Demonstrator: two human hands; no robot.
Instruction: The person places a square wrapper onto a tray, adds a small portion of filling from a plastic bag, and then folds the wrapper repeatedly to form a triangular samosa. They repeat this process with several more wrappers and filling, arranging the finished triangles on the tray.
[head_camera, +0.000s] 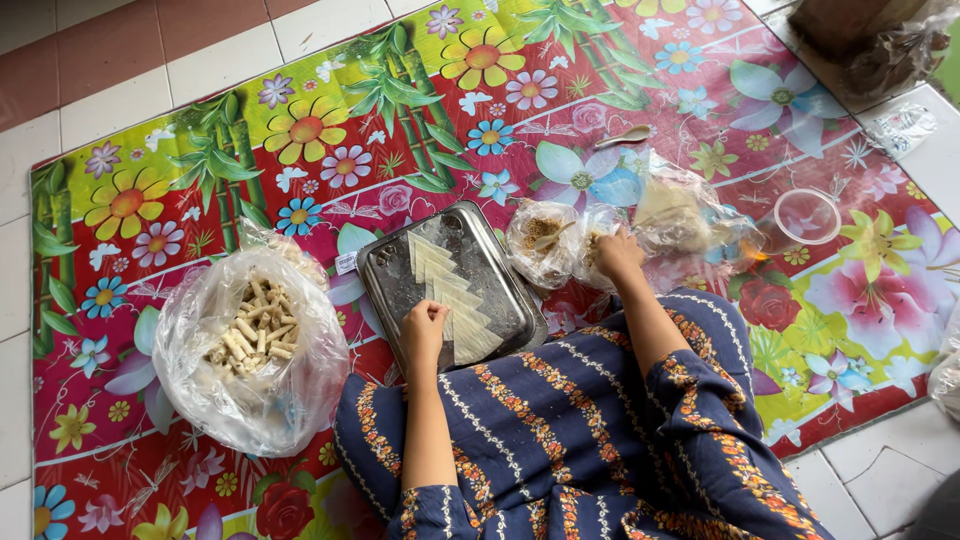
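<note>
Nearest the person, a lap covered in dark blue cloth striped with orange flower bands (590, 430) fills the near edge of the bright flowered plastic mat (150, 200) spread over the tiled floor (120, 90). The left hand (424, 330) rests at the near edge of a rectangular shiny metal tray (385, 270), fingers curled down onto the closest of the pale square dough wrappers (450, 295), which lie overlapping in a row from the tray's far end to its near right corner. Off to the left of the tray, toward the mat's near left part, sits a crumpled clear plastic bag holding pale rolled sticks (250, 335), its mouth open. Further out, just beyond the tray's right side, the right hand (617, 252) reaches into a small clear plastic bag of brownish crumbly filling (545, 240); its fingers are bent inward, and I cannot tell whether they grip anything. Just right of that hand lies another clear plastic bag with pale contents (680, 215). Beyond it to the right stands a round clear plastic container (806, 216), and further back on the mat lies a small pale spoon (622, 136). At the far right corner, off the mat, a brown bundle wrapped in clear plastic (870, 40) rests on the floor.
</note>
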